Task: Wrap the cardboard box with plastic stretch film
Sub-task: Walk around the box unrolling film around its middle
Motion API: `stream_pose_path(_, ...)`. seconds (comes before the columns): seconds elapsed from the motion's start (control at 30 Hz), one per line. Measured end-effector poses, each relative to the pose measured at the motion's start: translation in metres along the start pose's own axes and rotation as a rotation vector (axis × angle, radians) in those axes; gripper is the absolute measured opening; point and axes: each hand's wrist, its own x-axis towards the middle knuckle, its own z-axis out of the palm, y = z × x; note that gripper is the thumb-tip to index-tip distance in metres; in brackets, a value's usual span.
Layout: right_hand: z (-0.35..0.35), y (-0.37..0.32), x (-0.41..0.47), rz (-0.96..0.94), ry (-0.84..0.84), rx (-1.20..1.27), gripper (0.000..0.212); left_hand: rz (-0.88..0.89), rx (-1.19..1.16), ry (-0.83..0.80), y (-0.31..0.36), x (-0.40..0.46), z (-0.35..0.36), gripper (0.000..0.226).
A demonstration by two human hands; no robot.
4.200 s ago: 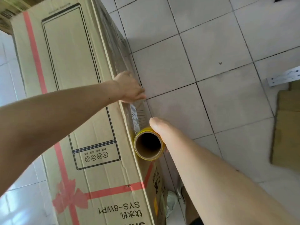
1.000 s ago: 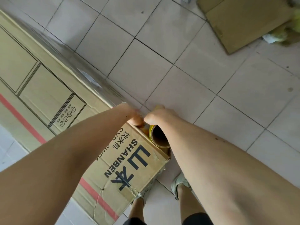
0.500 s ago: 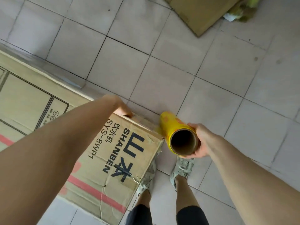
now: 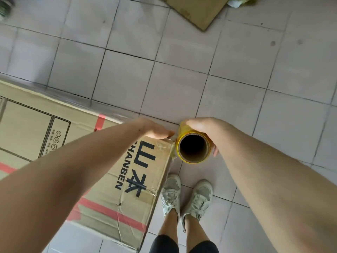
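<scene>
While lying flat across the lower left of the frame, the cardboard box (image 4: pixel 102 167) is showing film already clinging along its upper edge. Left hand (image 4: pixel 155 130): resting flat on the box's right corner, fingers straight and pressed together. Right hand (image 4: pixel 202 126): curling around the stretch film roll (image 4: pixel 193 148), just beside that corner, mid-frame. White sneakers (image 4: pixel 186 196): standing below the roll on the tiled floor (image 4: pixel 182 84). Loose cardboard sheet (image 4: pixel 197 10): lying at the top edge.

Both hands reach forward: left (image 4: pixel 156 131) lies flat, right (image 4: pixel 202 128) curled in a grip
</scene>
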Motion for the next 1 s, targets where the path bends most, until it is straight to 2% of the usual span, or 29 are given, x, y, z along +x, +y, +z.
stream_pose_path(0.07, 0.012, 0.006, 0.002, 0.034, -0.075, 0.104, 0.05, -0.001, -0.007, 0.039, 0.005, -0.007, 0.004, 0.07)
stream_pose_path(0.13, 0.023, 0.021, 0.008, 0.129, -0.134, 0.34, 0.054, -0.012, 0.008, 0.057, 0.01, -0.016, 0.002, 0.059)
stream_pose_path(0.23, 0.04, 0.056, 0.013, 0.282, -0.197, 0.709, 0.073, -0.026, 0.041, 0.094, 0.02, -0.023, 0.0, 0.052)
stream_pose_path(0.47, 0.11, 0.131, 0.01, 0.418, -0.341, 1.449, 0.065, -0.025, 0.087, 0.154, 0.022, -0.031, 0.008, 0.056)
stream_pose_path(0.57, 0.156, 0.135, 0.004, 0.488, -0.479, 1.792, 0.065, -0.044, 0.094, 0.182, 0.019, -0.03, 0.007, 0.062)
stream_pose_path(0.63, 0.176, 0.13, 0.0, 0.505, -0.545, 1.906, 0.065, -0.044, 0.097, 0.199, 0.02, -0.027, 0.007, 0.065)
stream_pose_path(0.7, 0.177, 0.123, -0.004, 0.479, -0.521, 1.877, 0.06, -0.019, 0.099, 0.209, 0.019, -0.027, 0.008, 0.067)
stream_pose_path(0.73, 0.172, 0.119, -0.003, 0.469, -0.451, 1.789, 0.055, -0.001, 0.11, 0.215, 0.019, -0.027, 0.007, 0.068)
stream_pose_path(0.83, 0.141, 0.11, 0.001, 0.385, -0.085, 1.308, 0.051, 0.069, 0.184, 0.243, 0.025, -0.03, 0.004, 0.07)
stream_pose_path(0.9, 0.121, 0.104, 0.002, 0.291, 0.046, 1.013, 0.044, 0.142, 0.131, 0.266, 0.04, -0.031, 0.005, 0.073)
stream_pose_path(0.97, 0.109, 0.099, -0.002, 0.233, -0.002, 0.82, 0.034, 0.179, 0.119, 0.22, 0.059, -0.028, 0.013, 0.069)
stream_pose_path(1.0, 0.104, 0.095, -0.007, 0.233, -0.069, 0.795, 0.038, 0.172, 0.175, 0.188, 0.066, -0.026, 0.019, 0.062)
